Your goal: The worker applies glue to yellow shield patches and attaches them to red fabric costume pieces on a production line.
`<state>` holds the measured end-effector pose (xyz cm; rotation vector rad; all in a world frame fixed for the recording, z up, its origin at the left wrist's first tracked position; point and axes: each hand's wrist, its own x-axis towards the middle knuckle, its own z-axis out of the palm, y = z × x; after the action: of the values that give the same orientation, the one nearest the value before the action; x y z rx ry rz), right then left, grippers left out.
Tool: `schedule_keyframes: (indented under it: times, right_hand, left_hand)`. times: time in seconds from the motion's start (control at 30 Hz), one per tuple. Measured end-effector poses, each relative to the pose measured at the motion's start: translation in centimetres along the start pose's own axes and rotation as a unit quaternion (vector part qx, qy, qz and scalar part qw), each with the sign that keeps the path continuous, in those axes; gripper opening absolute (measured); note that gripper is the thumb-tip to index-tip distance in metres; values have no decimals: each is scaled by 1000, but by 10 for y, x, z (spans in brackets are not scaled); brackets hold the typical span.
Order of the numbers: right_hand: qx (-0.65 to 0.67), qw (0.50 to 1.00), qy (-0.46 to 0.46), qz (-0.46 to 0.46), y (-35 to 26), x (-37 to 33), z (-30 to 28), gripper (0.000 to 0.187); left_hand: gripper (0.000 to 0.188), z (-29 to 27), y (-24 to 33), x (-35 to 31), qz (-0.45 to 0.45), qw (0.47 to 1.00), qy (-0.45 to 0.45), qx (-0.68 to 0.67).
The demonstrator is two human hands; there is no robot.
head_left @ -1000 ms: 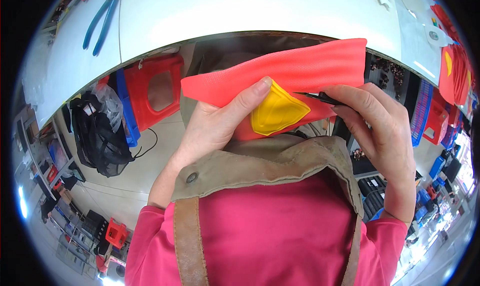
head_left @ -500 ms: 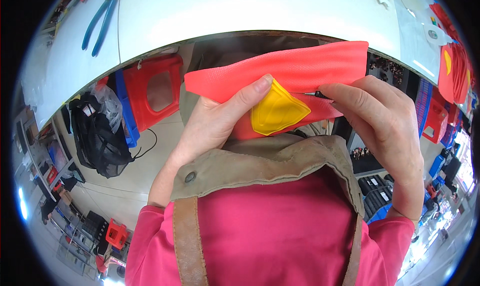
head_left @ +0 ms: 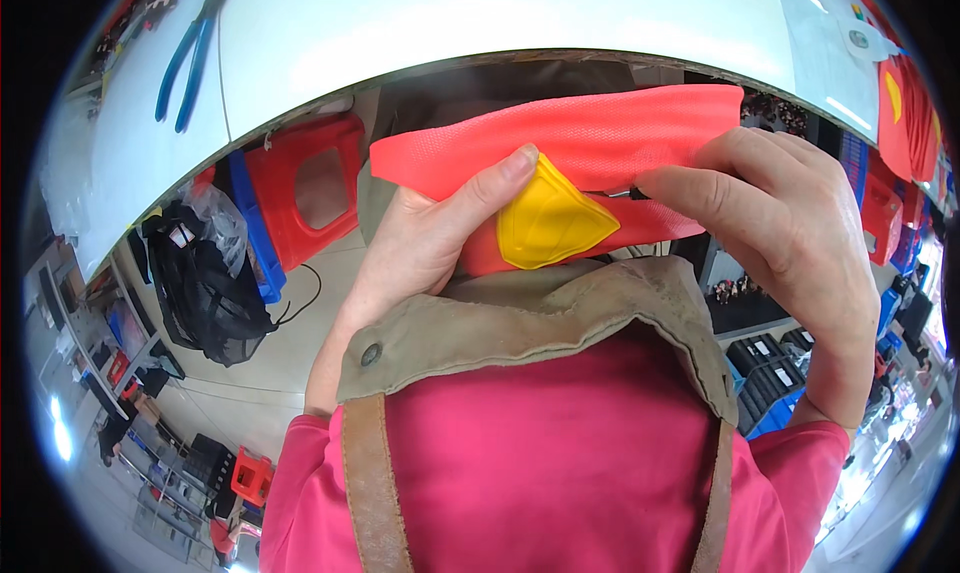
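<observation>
In front of my lap I hold a strip of red textured material [head_left: 590, 133], bent over so that two layers show. A yellow triangular patch [head_left: 552, 223] with raised lines lies on its lower layer. My left hand [head_left: 430, 228] grips the strip at its left part, with the thumb on top beside the patch's upper corner. At the right, my right hand [head_left: 775, 208] is closed in a pinch around a small, thin, dark-tipped tool [head_left: 622, 194], which points left at the patch's right corner. Most of that tool is hidden by the fingers, so its kind does not show.
A white worktable [head_left: 480, 18] curves across the far side, with blue-handled pliers [head_left: 187, 68] on its left. More red pieces [head_left: 893, 123] lie at its right end. On the floor at left are a black mesh bag [head_left: 205, 283] and a red stool [head_left: 340, 143]. A brown apron [head_left: 520, 323] covers my lap.
My right hand and forearm have shifted slightly right, and the strip's lower right part spreads out a little more. My left hand keeps its grip. The whole view has turned slightly.
</observation>
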<state>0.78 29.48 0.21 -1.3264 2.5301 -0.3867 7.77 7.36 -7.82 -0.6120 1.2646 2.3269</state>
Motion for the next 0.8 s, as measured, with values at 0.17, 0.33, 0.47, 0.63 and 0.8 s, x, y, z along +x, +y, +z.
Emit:
schedule_keyframes:
  times: [0.17, 0.33, 0.47, 0.63, 0.8]
  right_hand:
    - [28, 1000, 6, 11, 3, -1, 2, 34]
    - [37, 999, 11, 27, 2, -2, 3, 31]
    - [34, 999, 20, 33, 1, -2, 7, 31]
    - [27, 998, 23, 45, -1, -2, 9, 31]
    - [31, 998, 24, 46, -2, -1, 8, 30]
  left_hand:
    - [30, -1, 0, 0, 24, 999, -1, 24]
    - [31, 0, -1, -1, 32, 999, 6, 24]
    - [31, 1, -1, -1, 23, 999, 20, 12]
    - [31, 2, -1, -2, 19, 1000, 22, 7]
    - [30, 3, -1, -1, 19, 999, 30, 2]
